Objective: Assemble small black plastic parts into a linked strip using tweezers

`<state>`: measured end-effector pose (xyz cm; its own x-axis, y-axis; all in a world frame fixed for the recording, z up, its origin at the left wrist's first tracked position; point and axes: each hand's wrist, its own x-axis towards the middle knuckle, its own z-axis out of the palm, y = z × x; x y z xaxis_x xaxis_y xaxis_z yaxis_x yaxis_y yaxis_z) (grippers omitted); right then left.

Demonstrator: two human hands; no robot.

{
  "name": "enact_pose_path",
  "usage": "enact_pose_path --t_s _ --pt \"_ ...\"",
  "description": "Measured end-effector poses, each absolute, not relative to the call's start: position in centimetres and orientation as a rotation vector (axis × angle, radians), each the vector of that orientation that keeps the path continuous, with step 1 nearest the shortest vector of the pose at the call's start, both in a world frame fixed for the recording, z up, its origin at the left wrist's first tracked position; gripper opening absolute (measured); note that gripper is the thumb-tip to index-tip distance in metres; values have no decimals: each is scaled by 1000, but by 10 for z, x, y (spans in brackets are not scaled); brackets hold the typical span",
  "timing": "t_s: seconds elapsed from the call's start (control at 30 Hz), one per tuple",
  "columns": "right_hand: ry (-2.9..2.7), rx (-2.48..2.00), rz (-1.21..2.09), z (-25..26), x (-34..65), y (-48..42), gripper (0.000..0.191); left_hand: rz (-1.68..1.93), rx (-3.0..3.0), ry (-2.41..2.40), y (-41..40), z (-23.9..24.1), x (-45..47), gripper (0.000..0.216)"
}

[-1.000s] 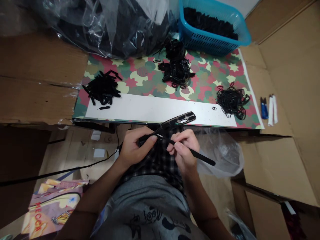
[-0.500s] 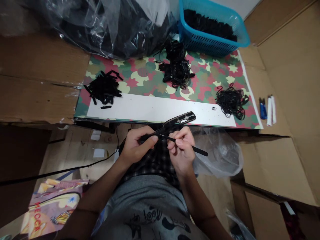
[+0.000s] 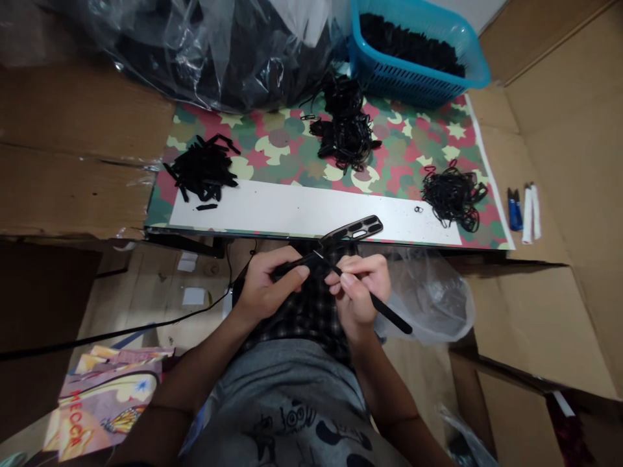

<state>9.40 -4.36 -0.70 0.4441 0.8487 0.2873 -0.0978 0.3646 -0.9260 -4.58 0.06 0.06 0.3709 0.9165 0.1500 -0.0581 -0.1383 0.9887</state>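
My left hand (image 3: 270, 279) is closed on a long flat black piece with oval slots (image 3: 350, 231), whose slotted end points up and right over the table's front edge. What that piece is I cannot tell. In my right hand (image 3: 361, 284), pinched between thumb and fingers, is a slim black-handled tool with a thin metal tip (image 3: 393, 316). That tip meets or nearly meets the black piece just beyond my left thumb. Whether it is a knife or tweezers does not show.
Small black strips (image 3: 202, 168) lie in a heap at left. Tangled black loops (image 3: 453, 196) sit at right, with another black pile (image 3: 344, 133) farther back. Behind stand a blue basket (image 3: 413, 83) and a clear plastic bag (image 3: 204, 65). Blue-handled cutters (image 3: 514, 211) lie at far right.
The handle end of the tool in my right hand has swung down and right, so the tool slants more steeply. My left hand and the slotted piece stay nearly in place.
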Motion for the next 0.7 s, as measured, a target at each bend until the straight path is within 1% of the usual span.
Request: enact_pose_path --t_s 0.23,0.37,0.57,0.63,0.7 --pt "-1043 -1001 552 -8 102 -44 12 1049 1437 870 3 1 -45 26" --pt "-1206 -1045 208 -13 122 -46 13 1007 1433 887 3 0 -47 27" --pt "-1444 -1205 -262 -31 186 -48 18 909 1415 955 3 -7 -60 25" --pt "-1427 -1320 -304 -36 202 -53 16 870 1400 996 3 -12 -66 22" --pt "-1402 -1527 -216 -39 209 -60 8 836 1374 1033 3 -18 -70 22"
